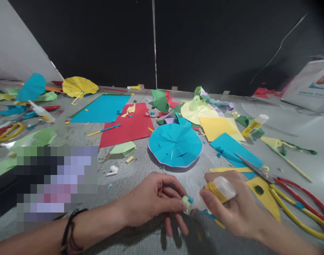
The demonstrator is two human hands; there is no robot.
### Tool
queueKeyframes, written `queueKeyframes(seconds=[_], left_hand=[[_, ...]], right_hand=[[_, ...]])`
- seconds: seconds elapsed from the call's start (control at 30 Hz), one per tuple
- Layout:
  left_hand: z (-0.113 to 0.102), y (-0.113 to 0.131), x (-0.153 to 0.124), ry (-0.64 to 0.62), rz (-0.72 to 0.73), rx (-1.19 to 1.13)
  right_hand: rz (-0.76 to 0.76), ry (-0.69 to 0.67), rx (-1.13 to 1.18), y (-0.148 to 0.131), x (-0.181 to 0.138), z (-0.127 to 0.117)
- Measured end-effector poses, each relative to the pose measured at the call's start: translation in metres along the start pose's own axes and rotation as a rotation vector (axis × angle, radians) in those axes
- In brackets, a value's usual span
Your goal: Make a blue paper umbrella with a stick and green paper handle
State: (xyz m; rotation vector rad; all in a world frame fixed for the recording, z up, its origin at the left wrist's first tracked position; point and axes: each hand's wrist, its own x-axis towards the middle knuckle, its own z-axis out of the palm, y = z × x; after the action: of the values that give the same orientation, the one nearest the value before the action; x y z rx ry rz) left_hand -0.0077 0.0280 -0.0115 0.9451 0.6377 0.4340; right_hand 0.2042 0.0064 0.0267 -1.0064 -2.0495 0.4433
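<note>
The small pale-green paper piece point(186, 203), with blue showing beside it, is nearer to you than the blue paper disc point(175, 143). Your left hand point(162, 200) pinches it, lower fingers half open; your right hand point(232, 209) curls around a tilted, yellow-labelled glue bottle point(222, 189).

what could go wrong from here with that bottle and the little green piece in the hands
The left hand pinches the pale green piece close to the tilted bottle in the right hand; if it holds glue, some might run onto the fingers.

A stray drip could also mark the blue paper disc just beyond the hands.

The scissors lie beside the right hand, so a sideways move might knock them.
</note>
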Motion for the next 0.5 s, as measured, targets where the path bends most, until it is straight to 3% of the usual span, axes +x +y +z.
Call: queueKeyframes(seconds=[0.17,0.5], left_hand=[[-0.0001,-0.0001,0.0001,-0.004,-0.003,-0.013],[-0.0007,0.0018,-0.0003,0.001,0.002,0.000]], right_hand=[[0.034,-0.051,-0.013,-0.0003,-0.0013,-0.0011],[0.054,-0.007,0.004,-0.0007,-0.0038,-0.0005]])
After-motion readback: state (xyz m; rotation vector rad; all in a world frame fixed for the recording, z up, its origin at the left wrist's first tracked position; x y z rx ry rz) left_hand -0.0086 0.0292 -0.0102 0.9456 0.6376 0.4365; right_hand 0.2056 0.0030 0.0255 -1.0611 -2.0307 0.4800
